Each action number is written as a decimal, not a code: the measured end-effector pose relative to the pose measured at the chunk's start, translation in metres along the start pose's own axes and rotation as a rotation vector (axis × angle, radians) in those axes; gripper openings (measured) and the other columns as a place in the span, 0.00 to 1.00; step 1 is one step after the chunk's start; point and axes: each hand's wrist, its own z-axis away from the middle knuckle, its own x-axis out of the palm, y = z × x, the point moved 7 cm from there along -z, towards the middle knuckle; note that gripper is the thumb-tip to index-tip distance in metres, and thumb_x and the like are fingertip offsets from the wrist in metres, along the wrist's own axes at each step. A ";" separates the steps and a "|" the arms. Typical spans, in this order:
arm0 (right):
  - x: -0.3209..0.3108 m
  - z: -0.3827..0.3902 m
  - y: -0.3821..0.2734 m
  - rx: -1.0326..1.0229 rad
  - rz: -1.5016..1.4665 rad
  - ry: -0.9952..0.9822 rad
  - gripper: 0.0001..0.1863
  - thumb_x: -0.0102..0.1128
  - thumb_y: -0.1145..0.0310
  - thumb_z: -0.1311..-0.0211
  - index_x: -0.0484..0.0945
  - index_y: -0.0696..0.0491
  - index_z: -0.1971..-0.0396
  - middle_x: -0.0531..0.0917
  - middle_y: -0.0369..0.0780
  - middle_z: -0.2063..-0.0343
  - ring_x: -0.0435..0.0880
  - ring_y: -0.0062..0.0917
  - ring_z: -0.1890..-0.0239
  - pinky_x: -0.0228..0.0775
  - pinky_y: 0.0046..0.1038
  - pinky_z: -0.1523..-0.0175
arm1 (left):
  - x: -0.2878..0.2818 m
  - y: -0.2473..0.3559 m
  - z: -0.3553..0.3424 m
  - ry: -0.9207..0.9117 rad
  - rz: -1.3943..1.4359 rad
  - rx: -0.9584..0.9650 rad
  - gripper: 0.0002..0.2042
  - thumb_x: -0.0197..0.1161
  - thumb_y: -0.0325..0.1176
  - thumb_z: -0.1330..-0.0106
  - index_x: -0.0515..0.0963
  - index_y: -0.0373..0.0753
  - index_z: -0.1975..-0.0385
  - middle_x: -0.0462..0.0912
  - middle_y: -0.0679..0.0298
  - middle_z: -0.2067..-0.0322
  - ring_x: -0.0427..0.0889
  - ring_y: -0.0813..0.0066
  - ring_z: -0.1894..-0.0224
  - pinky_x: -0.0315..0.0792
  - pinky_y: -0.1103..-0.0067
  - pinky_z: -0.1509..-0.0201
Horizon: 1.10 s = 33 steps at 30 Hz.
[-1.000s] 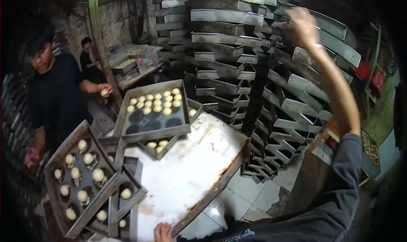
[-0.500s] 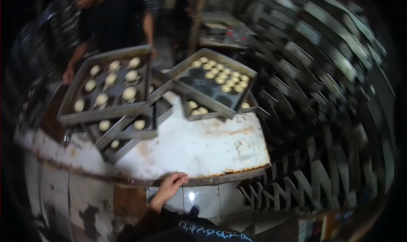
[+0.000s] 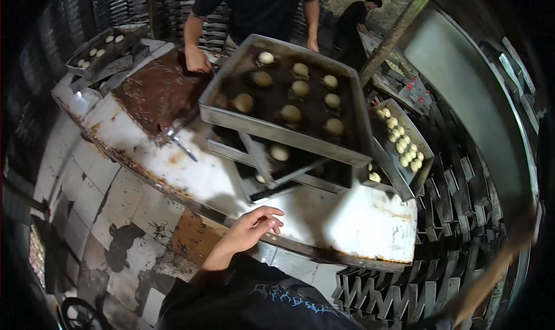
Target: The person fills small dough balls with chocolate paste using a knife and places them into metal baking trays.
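My left hand (image 3: 252, 228) hovers at the near edge of a worn white table (image 3: 378, 217). Its fingers are loosely bent and apart, with nothing in them. Beyond it, on crosswise stacked metal trays, a deep tray (image 3: 277, 134) carries several round pale dough balls (image 3: 300, 88). My right arm (image 3: 483, 281) stretches out to the far right. There my right hand (image 3: 529, 220), dim and blurred, meets the lower rim of a large grey metal tray (image 3: 462, 81), raised and tilted close to me. The fingers on that rim are hard to make out.
Another tray (image 3: 425, 177) of dough balls lies at the table's right end. Brown filling (image 3: 153, 93) with a metal scraper (image 3: 182, 144) covers the table's left. A person (image 3: 260, 12) stands across it. Stacked empty trays (image 3: 445, 208) crowd the right; a pole (image 3: 399, 32) rises behind.
The view has swung to the right-hand side, showing more of the table's left end. The large grey tray and my right arm have come into view. My left hand stays near the table edge.
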 end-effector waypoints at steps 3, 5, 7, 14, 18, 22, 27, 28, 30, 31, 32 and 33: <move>0.108 -0.005 -0.115 0.158 -0.252 -0.124 0.17 0.56 0.49 0.41 0.82 0.46 0.64 0.83 0.40 0.75 0.80 0.24 0.74 0.71 0.26 0.66 | -0.053 0.024 0.017 0.019 0.047 0.014 0.11 0.51 0.28 0.32 0.71 0.34 0.51 0.79 0.61 0.66 0.77 0.80 0.65 0.71 0.81 0.57; 0.142 0.003 -0.192 0.176 -0.493 -0.019 0.19 0.56 0.45 0.41 0.82 0.47 0.72 0.80 0.43 0.79 0.77 0.28 0.78 0.70 0.29 0.69 | -0.076 0.025 0.028 0.034 0.107 -0.043 0.11 0.51 0.28 0.32 0.71 0.33 0.51 0.79 0.61 0.65 0.77 0.79 0.64 0.71 0.81 0.56; 0.154 0.008 -0.262 0.125 -0.516 -0.152 0.26 0.57 0.43 0.44 0.74 0.53 0.84 0.76 0.42 0.84 0.74 0.32 0.81 0.66 0.33 0.73 | -0.099 0.030 0.042 0.075 0.003 -0.014 0.11 0.49 0.28 0.31 0.71 0.33 0.52 0.80 0.61 0.64 0.77 0.79 0.63 0.70 0.82 0.55; 0.073 0.060 -0.444 -0.168 -0.503 -0.543 0.23 0.57 0.49 0.43 0.74 0.55 0.81 0.78 0.48 0.83 0.78 0.45 0.79 0.69 0.39 0.74 | -0.154 0.020 0.060 0.254 -0.059 -0.045 0.12 0.48 0.29 0.30 0.70 0.33 0.52 0.80 0.59 0.67 0.78 0.77 0.63 0.69 0.80 0.54; 0.043 0.083 -0.475 -0.327 -0.698 -0.743 0.14 0.57 0.61 0.41 0.73 0.55 0.79 0.78 0.47 0.82 0.79 0.46 0.78 0.70 0.40 0.73 | -0.157 0.024 0.053 0.262 -0.077 -0.050 0.12 0.48 0.30 0.30 0.70 0.33 0.51 0.80 0.61 0.69 0.78 0.76 0.61 0.68 0.80 0.51; 0.036 0.089 -0.475 -0.260 -1.016 -0.853 0.03 0.53 0.74 0.43 0.70 0.58 0.72 0.77 0.49 0.75 0.78 0.48 0.74 0.71 0.41 0.71 | -0.138 0.039 0.026 0.214 -0.081 -0.067 0.11 0.47 0.27 0.30 0.70 0.32 0.52 0.80 0.60 0.67 0.78 0.76 0.58 0.68 0.81 0.50; 0.060 0.090 -0.439 0.367 -1.930 -0.963 0.05 0.52 0.77 0.39 0.73 0.62 0.64 0.80 0.45 0.70 0.83 0.30 0.69 0.76 0.27 0.67 | -0.082 0.128 -0.026 0.259 -0.225 0.617 0.12 0.53 0.33 0.33 0.72 0.30 0.56 0.79 0.54 0.64 0.77 0.64 0.57 0.71 0.71 0.51; 0.074 0.087 -0.415 0.548 -2.054 -0.887 0.09 0.51 0.74 0.36 0.74 0.62 0.61 0.80 0.41 0.70 0.81 0.21 0.69 0.76 0.23 0.64 | -0.066 0.147 -0.036 0.303 -0.435 0.786 0.15 0.50 0.38 0.32 0.72 0.32 0.57 0.78 0.54 0.64 0.76 0.62 0.55 0.69 0.67 0.49; 0.086 0.072 -0.354 0.520 -1.936 -0.661 0.09 0.47 0.74 0.35 0.74 0.62 0.63 0.81 0.44 0.71 0.82 0.25 0.71 0.77 0.26 0.64 | -0.028 0.172 -0.051 0.344 -0.738 1.064 0.19 0.48 0.46 0.32 0.74 0.35 0.58 0.78 0.55 0.60 0.74 0.58 0.53 0.64 0.60 0.44; 0.088 0.067 -0.324 0.531 -1.917 -0.615 0.09 0.43 0.74 0.34 0.73 0.62 0.64 0.81 0.47 0.71 0.83 0.27 0.71 0.78 0.27 0.63 | -0.009 0.177 -0.061 0.375 -0.851 1.126 0.21 0.49 0.49 0.33 0.75 0.36 0.59 0.78 0.56 0.58 0.74 0.56 0.52 0.61 0.58 0.41; 0.076 0.066 -0.313 0.345 -2.067 -0.674 0.09 0.43 0.74 0.34 0.73 0.62 0.66 0.81 0.48 0.71 0.83 0.27 0.73 0.78 0.27 0.64 | 0.009 0.175 -0.075 0.356 -1.012 1.043 0.21 0.50 0.51 0.34 0.76 0.38 0.59 0.78 0.59 0.58 0.73 0.55 0.51 0.57 0.56 0.39; 0.060 0.066 -0.299 0.187 -2.268 -0.586 0.09 0.44 0.74 0.34 0.73 0.61 0.67 0.81 0.49 0.70 0.82 0.28 0.75 0.77 0.27 0.65 | 0.022 0.165 -0.095 0.339 -1.192 0.832 0.21 0.50 0.53 0.35 0.76 0.40 0.59 0.78 0.61 0.58 0.72 0.55 0.50 0.52 0.54 0.36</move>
